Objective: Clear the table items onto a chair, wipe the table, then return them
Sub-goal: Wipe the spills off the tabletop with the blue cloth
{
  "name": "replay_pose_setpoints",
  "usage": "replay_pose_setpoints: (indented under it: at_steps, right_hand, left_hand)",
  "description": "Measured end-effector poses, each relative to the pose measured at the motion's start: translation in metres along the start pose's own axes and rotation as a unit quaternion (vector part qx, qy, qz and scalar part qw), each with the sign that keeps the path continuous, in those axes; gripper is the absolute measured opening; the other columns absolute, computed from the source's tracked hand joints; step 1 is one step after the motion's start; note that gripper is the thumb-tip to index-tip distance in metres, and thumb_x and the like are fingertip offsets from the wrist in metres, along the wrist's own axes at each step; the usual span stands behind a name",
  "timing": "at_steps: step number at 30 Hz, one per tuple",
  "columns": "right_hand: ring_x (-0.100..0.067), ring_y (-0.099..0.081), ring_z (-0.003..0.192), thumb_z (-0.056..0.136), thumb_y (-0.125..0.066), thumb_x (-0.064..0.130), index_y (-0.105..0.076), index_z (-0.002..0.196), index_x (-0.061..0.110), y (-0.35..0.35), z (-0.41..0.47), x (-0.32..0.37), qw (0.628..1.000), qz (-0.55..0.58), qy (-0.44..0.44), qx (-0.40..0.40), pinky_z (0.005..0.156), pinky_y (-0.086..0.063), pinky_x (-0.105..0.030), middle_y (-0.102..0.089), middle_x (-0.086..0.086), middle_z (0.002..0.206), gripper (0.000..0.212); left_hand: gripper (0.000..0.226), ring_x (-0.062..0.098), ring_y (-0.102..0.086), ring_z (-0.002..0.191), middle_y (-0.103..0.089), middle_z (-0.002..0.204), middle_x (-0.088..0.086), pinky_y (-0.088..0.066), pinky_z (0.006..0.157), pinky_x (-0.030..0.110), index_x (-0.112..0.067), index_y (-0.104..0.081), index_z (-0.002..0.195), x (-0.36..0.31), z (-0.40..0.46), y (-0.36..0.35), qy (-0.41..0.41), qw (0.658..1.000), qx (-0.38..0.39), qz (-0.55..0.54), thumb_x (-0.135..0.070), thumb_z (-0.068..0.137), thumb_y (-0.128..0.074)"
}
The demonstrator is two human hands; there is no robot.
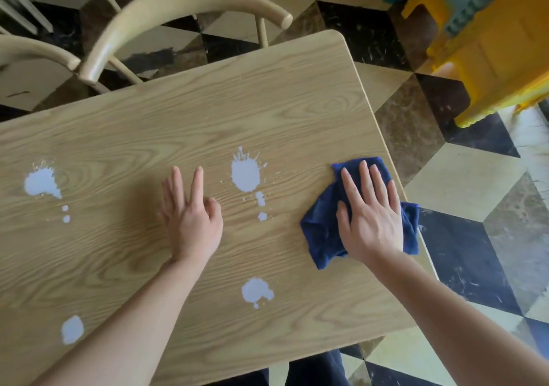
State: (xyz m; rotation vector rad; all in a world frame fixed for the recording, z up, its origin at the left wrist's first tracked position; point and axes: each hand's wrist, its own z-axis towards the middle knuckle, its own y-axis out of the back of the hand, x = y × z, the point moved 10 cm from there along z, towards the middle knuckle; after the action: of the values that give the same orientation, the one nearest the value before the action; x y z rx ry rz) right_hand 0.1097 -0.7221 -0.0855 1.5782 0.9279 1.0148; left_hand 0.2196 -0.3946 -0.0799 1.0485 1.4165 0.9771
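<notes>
The light wooden table [208,94] carries several white liquid splashes: one in the middle [246,175], one at the left [41,182], one near the front [256,291], one at the front left [72,329]. My right hand [371,216] lies flat, fingers spread, pressing a dark blue cloth [322,231] onto the table near its right edge. My left hand [191,213] rests on the bare wood left of the middle splash, fingers apart, holding nothing. No other items are on the table.
Two pale wooden chairs stand beyond the table's far edge, one at the middle [178,8] and one at the left [35,50]. Yellow and teal plastic stools [487,44] stand at the far right on the checkered floor [475,178].
</notes>
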Motion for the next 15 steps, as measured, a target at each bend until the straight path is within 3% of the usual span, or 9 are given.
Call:
replay_pose_setpoints:
  at_steps: [6,15]
  right_hand:
    - [-0.021,-0.003,0.154,0.099,-0.031,0.039,-0.019,0.157,0.029,0.009,0.072,0.019,1.0,0.004,0.005,-0.012,0.124,-0.007,-0.046,-0.012,-0.006,0.166,0.06]
    - [-0.02,0.0,0.154,0.098,-0.026,0.044,-0.016,0.157,0.031,0.024,0.18,0.049,1.0,0.011,0.002,-0.01,0.125,-0.002,-0.044,-0.007,-0.005,0.167,0.061]
  left_hand:
    - [0.056,0.032,-0.014,0.152,-0.018,0.164,0.009,-0.017,0.119,0.059,-0.03,-0.033,0.152,0.017,0.01,-0.01,0.029,0.998,-0.014,0.053,-0.039,0.096,-0.033]
    - [0.059,0.032,-0.017,0.152,-0.023,0.163,0.009,-0.015,0.121,0.056,-0.029,-0.034,0.152,0.013,0.008,-0.008,0.021,0.996,-0.02,0.087,-0.04,0.094,-0.034]
